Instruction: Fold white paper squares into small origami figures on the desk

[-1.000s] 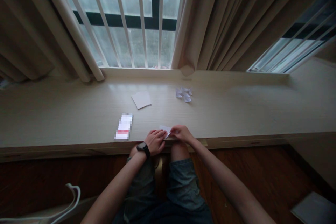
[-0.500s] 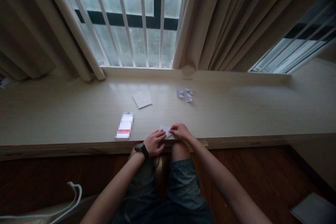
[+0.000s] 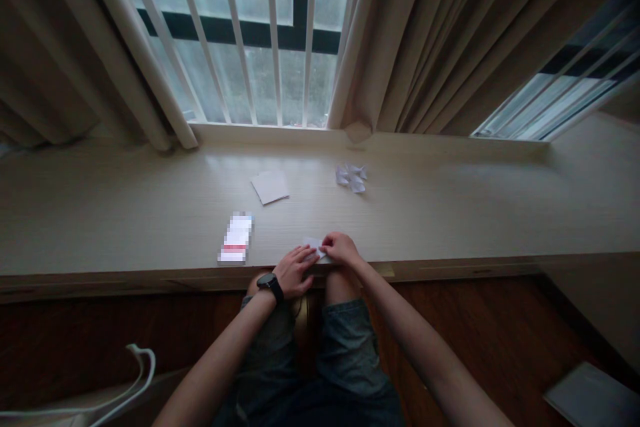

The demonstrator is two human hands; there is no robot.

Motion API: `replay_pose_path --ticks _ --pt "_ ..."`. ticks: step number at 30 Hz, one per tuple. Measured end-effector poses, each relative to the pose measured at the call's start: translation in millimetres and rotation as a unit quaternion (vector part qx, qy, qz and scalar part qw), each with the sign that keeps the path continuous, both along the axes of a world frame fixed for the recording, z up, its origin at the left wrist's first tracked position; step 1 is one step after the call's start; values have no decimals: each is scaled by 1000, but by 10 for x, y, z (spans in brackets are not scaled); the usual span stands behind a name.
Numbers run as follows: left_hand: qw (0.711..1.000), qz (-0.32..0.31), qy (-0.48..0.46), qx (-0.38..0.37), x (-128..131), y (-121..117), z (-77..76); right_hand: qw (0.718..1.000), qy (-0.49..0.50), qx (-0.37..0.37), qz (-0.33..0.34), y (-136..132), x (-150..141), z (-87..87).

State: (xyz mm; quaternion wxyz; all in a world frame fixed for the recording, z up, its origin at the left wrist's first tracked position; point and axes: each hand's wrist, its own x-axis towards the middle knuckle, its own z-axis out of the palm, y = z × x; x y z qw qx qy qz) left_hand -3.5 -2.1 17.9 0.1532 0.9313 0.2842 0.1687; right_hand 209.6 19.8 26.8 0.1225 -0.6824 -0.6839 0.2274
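Observation:
A small white sheet of paper (image 3: 313, 242) lies at the front edge of the counter, partly hidden by my hands. My left hand (image 3: 295, 269), with a black watch on its wrist, rests on the paper's left side, fingers stretched out. From the right, my right hand (image 3: 341, 249) pinches the paper's right side between thumb and fingers. Farther back sit several folded paper pieces (image 3: 351, 177) in a loose cluster. To their left is a stack of square white paper (image 3: 271, 187).
A phone (image 3: 236, 237) with a blurred-out screen lies left of my hands on the pale counter (image 3: 475, 213). Behind the counter are a barred window (image 3: 250, 80) and curtains (image 3: 425, 47). A white cord (image 3: 143, 367) hangs at lower left.
My right hand's fingers have shifted slightly on the paper, covering more of its right side. My left hand stays in place. The view has tilted a little.

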Motion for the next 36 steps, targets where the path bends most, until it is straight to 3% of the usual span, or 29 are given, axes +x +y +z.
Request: replay_pose_path --ticks 15,18,25,31,36 --pt "999 -6 45 29 13 -16 34 999 26 5 27 16 49 -72" --pt "997 14 54 49 55 -44 53 998 17 48 28 17 52 -78" --pt "988 112 58 91 215 -27 48 973 -4 227 48 -61 -70 -127" --pt "988 102 59 102 181 66 31 957 18 282 61 -244 -121 -286" --pt "988 104 56 102 167 71 17 955 19 288 67 -279 -91 -315"
